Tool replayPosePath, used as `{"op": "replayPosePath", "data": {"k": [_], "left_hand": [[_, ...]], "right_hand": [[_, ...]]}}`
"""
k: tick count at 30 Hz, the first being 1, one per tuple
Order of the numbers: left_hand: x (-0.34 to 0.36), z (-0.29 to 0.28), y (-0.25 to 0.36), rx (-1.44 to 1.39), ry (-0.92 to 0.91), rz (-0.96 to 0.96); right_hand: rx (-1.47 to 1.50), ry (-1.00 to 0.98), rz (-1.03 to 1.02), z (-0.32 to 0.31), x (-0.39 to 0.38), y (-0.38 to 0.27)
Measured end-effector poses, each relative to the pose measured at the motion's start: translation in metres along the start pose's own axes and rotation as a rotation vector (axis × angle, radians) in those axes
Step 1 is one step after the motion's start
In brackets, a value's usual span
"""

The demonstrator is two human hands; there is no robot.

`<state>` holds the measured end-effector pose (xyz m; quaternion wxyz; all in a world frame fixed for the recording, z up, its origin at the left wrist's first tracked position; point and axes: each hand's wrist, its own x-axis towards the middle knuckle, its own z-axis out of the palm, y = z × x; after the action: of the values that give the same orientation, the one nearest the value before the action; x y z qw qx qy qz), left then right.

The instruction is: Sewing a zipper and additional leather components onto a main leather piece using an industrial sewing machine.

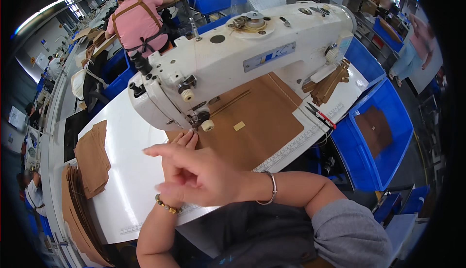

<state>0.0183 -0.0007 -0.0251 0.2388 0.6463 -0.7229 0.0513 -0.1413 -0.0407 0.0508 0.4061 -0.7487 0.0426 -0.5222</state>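
A large brown fabric or leather panel (pixel 276 122) lies flat under the arm of a white sewing machine (pixel 228 59). On it are a small pale yellow patch (pixel 239 126) and a narrow slit-like strip (pixel 230 104). My left hand (pixel 186 140) rests its fingers on the panel's left edge, close to the needle area; the rest of it is largely covered. Crossing above it, my right hand (pixel 201 173) hangs in the air with the index finger stretched leftward and the thumb apart. Nothing shows between those fingers.
Brown pieces (pixel 92 159) and a thicker stack (pixel 80 214) lie at the left. Narrow brown strips (pixel 330 83), red-handled snips (pixel 321 116) and a ruler strip (pixel 286 149) are at the right. Beside the table, a blue bin (pixel 383 137) holds brown pieces. Another person (pixel 138 20) sits ahead.
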Motion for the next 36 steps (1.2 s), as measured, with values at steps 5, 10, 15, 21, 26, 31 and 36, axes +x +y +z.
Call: {"op": "replayPosePath", "data": {"k": [5, 10, 15, 21, 26, 31, 36], "left_hand": [[0.000, -0.006, 0.022, -0.166, -0.120, -0.007], [-0.007, -0.025, 0.059, 0.010, -0.330, 0.105], [0.002, -0.026, 0.059, 0.121, -0.363, 0.112], [-0.016, -0.024, 0.059, 0.216, -0.200, 0.234], [-0.082, -0.056, 0.109, 0.136, -0.265, 0.217], [-0.121, -0.058, 0.128, 0.106, -0.280, 0.210], [-0.132, -0.048, 0.127, 0.091, -0.223, 0.175]], "right_hand": [[-0.321, -0.042, -0.247, -0.003, -0.010, 0.006], [-0.635, -0.123, -0.054, -0.094, -0.045, 0.007], [-1.248, 0.067, 0.445, -0.227, -0.092, 0.002], [-1.467, -0.044, 0.451, -0.277, -0.136, 0.009], [-1.192, 0.309, 0.630, -0.310, -0.136, -0.001], [-0.948, 0.165, 0.624, -0.248, -0.095, -0.015], [-0.842, -0.524, 0.323, -0.134, -0.057, 0.015]]}}
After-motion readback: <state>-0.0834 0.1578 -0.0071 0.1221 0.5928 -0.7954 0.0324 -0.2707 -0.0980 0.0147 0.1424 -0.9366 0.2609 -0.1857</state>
